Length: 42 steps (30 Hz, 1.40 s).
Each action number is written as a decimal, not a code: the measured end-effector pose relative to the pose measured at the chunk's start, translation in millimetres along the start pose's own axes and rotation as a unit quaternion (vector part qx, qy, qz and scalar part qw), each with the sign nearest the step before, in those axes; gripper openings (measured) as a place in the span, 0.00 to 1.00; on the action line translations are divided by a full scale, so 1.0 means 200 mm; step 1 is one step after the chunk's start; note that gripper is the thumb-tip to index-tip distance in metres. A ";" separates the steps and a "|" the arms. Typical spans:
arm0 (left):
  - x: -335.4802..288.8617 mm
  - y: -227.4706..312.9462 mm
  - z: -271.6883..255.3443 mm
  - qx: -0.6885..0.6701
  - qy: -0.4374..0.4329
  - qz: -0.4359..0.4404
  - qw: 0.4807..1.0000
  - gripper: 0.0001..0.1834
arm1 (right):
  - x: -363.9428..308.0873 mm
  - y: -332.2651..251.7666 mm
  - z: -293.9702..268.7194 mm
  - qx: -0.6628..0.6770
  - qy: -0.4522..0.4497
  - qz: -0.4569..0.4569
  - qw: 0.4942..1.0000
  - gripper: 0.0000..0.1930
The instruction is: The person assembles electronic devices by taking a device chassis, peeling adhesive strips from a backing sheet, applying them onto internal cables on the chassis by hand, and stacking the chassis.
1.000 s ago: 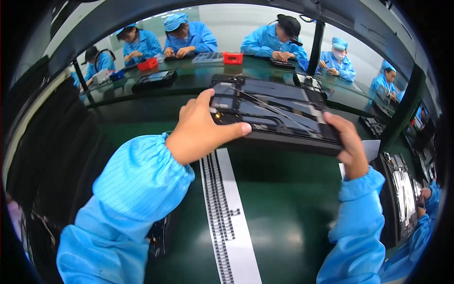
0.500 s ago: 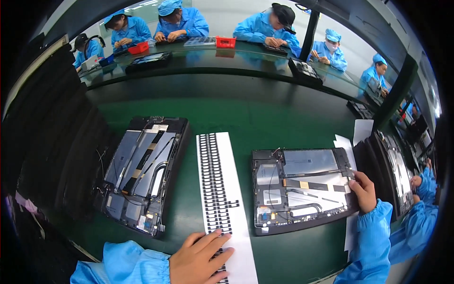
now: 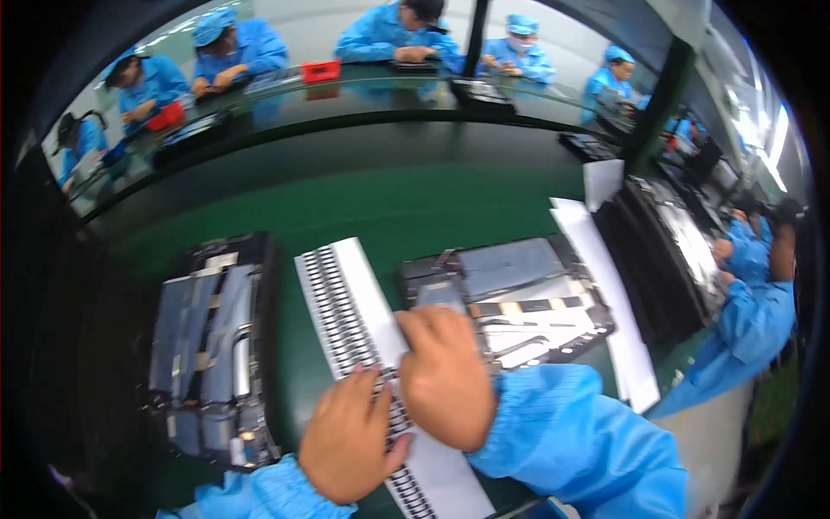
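A long white backing sheet [image 3: 356, 275] carries two columns of small black die-cut stickers and lies slanted on the green bench. My left hand [image 3: 350, 437] rests on its lower part, fingers extended across the stickers. Beside it, my right hand [image 3: 445, 376] is over the sheet's right edge with its fingers curled in; what they hold, if anything, is hidden and blurred. To the right lies an opened tablet-like device [image 3: 510, 268], grey panels and ribbon cables exposed, its lower left corner covered by my right hand. A second opened device [image 3: 207, 346] lies left of the sheet.
White paper sheets [image 3: 605, 285] lie right of the right-hand device, beside a stack of black trays [image 3: 661, 251] with another device on top. Dark stacked material [image 3: 69, 346] stands along the left. Beyond a raised ledge, several blue-clad people work, with a red bin [image 3: 321, 71] among them.
My right hand has let go of the right-hand device's edge and moved left to the sticker sheet. My left hand remains on the sheet. The whole view has shifted and tilted.
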State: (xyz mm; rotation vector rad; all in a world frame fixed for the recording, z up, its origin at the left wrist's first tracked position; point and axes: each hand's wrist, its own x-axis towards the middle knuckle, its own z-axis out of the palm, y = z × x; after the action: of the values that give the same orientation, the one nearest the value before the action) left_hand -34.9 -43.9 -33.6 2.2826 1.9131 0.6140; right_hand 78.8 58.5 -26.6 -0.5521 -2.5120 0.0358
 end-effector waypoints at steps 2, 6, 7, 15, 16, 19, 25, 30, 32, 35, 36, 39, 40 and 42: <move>-0.02 0.00 -0.01 -0.009 0.018 -0.004 1.000 0.31 | 0.02 -0.03 0.00 0.019 0.000 0.003 1.000 0.11; -0.02 0.03 -0.03 0.009 0.019 0.003 1.000 0.32 | 0.04 -0.04 0.03 0.058 -0.001 0.036 0.998 0.09; -0.01 0.04 -0.02 0.006 0.025 0.002 1.000 0.32 | 0.04 -0.03 0.03 0.072 -0.005 0.039 0.997 0.07; 0.03 0.07 -0.02 -0.021 -0.013 -0.009 1.000 0.33 | -0.12 0.21 -0.59 0.270 0.095 0.189 0.939 0.03; 0.05 0.14 -0.07 -0.037 -0.020 0.008 0.999 0.33 | -0.18 0.24 -0.71 0.248 0.082 0.231 0.937 0.06; 0.10 0.24 -0.06 -0.059 0.054 0.069 0.994 0.22 | -0.36 0.29 -0.63 0.349 0.081 0.352 0.865 0.05; 0.25 0.21 0.10 -0.074 0.125 0.223 0.964 0.18 | -0.38 0.31 -0.44 0.353 0.038 0.355 0.865 0.05; 0.25 0.21 0.10 -0.077 0.120 0.222 0.965 0.17 | -0.35 0.32 -0.42 0.269 -0.033 0.274 0.923 0.05; 0.25 0.22 0.06 -0.065 0.096 0.213 0.970 0.16 | -0.35 0.32 -0.41 0.289 -0.026 0.278 0.916 0.05; 0.25 0.21 0.06 -0.063 0.085 0.211 0.972 0.16 | -0.34 0.32 -0.42 0.291 -0.009 0.272 0.917 0.05; 0.26 0.21 0.07 -0.066 0.084 0.212 0.972 0.16 | -0.34 0.31 -0.42 0.280 -0.010 0.271 0.921 0.05; 0.25 0.20 0.07 -0.054 0.080 0.216 0.972 0.16 | -0.33 0.31 -0.41 0.261 -0.013 0.272 0.926 0.05; 0.25 0.20 0.07 -0.054 0.080 0.215 0.972 0.16 | -0.32 0.30 -0.41 0.253 -0.014 0.273 0.928 0.05; 0.25 0.20 0.07 -0.048 0.082 0.217 0.972 0.16 | -0.33 0.30 -0.40 0.253 -0.011 0.277 0.927 0.04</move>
State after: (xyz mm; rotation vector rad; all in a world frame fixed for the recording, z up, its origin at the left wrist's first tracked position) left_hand 13.2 -1.5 -20.7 2.6745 1.3991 0.9428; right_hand 194.1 79.8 -0.9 -1.0069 -2.1555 0.8754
